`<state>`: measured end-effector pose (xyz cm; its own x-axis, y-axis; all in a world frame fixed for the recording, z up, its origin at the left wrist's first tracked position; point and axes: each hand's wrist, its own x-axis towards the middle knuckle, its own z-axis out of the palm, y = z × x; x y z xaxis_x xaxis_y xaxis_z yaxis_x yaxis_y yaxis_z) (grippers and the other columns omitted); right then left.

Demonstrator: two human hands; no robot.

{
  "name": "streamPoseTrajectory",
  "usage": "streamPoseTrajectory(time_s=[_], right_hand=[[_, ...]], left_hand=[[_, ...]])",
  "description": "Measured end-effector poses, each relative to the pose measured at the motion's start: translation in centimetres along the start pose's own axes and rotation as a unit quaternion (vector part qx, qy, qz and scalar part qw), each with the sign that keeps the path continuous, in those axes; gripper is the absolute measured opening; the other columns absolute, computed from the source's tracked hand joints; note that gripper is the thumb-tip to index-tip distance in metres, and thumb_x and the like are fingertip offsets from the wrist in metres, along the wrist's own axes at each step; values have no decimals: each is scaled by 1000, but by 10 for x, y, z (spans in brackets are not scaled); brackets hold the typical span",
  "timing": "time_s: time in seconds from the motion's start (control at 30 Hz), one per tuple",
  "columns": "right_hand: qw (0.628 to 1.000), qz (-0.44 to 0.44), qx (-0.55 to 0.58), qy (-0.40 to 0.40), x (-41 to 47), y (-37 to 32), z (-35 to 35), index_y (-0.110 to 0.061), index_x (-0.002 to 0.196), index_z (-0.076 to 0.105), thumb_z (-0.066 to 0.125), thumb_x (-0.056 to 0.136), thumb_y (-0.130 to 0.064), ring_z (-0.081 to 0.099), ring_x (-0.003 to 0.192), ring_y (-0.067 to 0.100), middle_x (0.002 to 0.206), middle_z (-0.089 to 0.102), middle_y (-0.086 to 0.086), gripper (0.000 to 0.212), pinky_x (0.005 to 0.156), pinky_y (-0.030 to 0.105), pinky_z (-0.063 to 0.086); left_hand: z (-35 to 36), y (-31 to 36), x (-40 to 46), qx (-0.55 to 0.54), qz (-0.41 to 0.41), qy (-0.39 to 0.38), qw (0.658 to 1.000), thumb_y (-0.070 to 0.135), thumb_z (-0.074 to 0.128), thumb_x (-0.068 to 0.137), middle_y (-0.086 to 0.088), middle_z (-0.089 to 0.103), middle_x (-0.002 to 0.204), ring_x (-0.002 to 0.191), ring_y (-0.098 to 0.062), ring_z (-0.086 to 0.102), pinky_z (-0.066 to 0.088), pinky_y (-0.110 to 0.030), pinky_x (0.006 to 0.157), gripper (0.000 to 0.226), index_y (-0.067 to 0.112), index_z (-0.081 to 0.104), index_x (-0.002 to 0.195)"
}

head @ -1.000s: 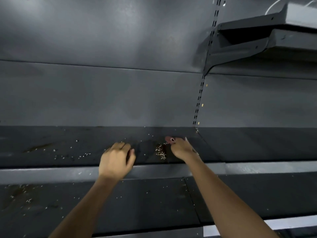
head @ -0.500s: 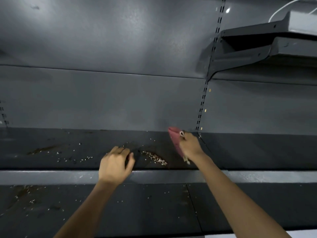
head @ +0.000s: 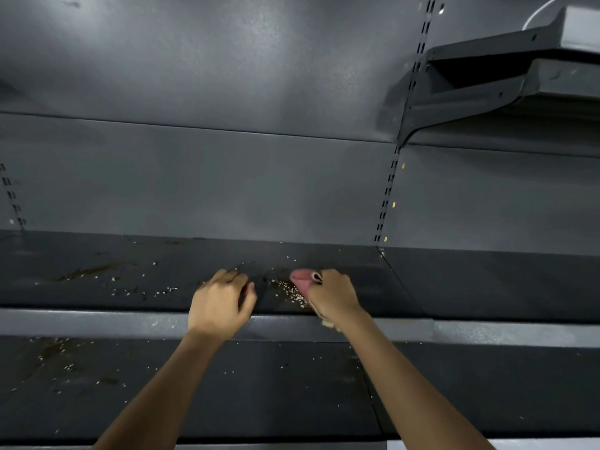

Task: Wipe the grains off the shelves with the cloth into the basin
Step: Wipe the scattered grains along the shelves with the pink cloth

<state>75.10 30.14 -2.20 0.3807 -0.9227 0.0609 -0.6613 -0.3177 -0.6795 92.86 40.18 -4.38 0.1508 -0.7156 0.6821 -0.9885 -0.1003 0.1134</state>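
Observation:
My right hand (head: 334,297) grips a pink cloth (head: 300,277) and holds it down on the dark upper shelf (head: 97,287), right against a small heap of pale grains (head: 290,292). My left hand (head: 220,303) is at the shelf's front edge, a short way left of the heap. Its fingers curl round a dark thing (head: 262,282) that looks like the basin's rim, hard to tell apart from the shelf. More grains (head: 143,290) lie scattered further left.
The lower shelf (head: 259,384) also carries loose grains (head: 55,362) and brown stains at its left. A slotted upright (head: 389,190) divides the back wall. A bracketed shelf (head: 487,79) juts out at the upper right.
My right hand has come from the back of the shelf leftward and forward with the cloth, pushing the grains into a tighter heap. My left hand has stayed put.

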Motion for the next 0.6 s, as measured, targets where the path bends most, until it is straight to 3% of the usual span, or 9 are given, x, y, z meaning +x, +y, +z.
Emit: streamPoseTrajectory(time_s=[0.1,0.2,0.3,0.37,0.47,0.53,0.6], right_hand=[[997,23,72,-7,-1,-15,0,3,91,61,41,92,-4,44,35,4,62,55,5,21,34,11,34],[993,36,112,16,2,-18,-17,0,82,55,37,93,2,47,45,10,65,52,4,22,37,13,38],[995,-16,68,66,0,-8,-54,1,107,60,35,92,6,55,59,14,78,61,6,30,46,11,42],[996,-64,33,55,-5,2,-83,-8,118,61,38,94,4,55,63,7,81,64,0,35,54,6,42],[993,-94,4,-77,-10,19,-112,-20,113,67,40,96,-1,61,90,0,108,69,-8,37,85,14,44],[975,-64,4,-213,-15,25,-113,-24,105,72,39,91,6,64,97,-5,110,69,-13,47,88,15,46],[959,-41,16,-280,-18,25,-106,-18,101,74,37,82,12,66,99,1,106,72,-6,51,89,18,48]], left_hand=[[-1,-1,1,-5,-5,-4,1000,33,37,83,0,53,62,65,-26,57,41,-27,46,30,15,48,61],[-1,-1,1,-3,-6,-5,1000,33,36,83,0,53,62,64,-25,56,41,-27,47,31,16,49,62],[-2,0,1,0,-4,1,1000,33,36,84,-1,54,62,64,-26,56,41,-28,47,31,16,48,61],[-2,0,1,2,0,4,1000,33,36,84,-1,55,63,65,-27,57,42,-28,48,31,15,50,62],[-1,1,0,8,2,4,1000,33,36,84,-1,55,64,66,-27,58,42,-27,47,31,15,51,63],[0,1,0,11,1,0,1000,33,37,84,-1,55,64,67,-27,58,42,-28,47,31,15,51,63],[0,2,0,13,2,-3,1000,33,36,84,-1,55,64,67,-27,58,41,-27,46,31,15,52,64]])
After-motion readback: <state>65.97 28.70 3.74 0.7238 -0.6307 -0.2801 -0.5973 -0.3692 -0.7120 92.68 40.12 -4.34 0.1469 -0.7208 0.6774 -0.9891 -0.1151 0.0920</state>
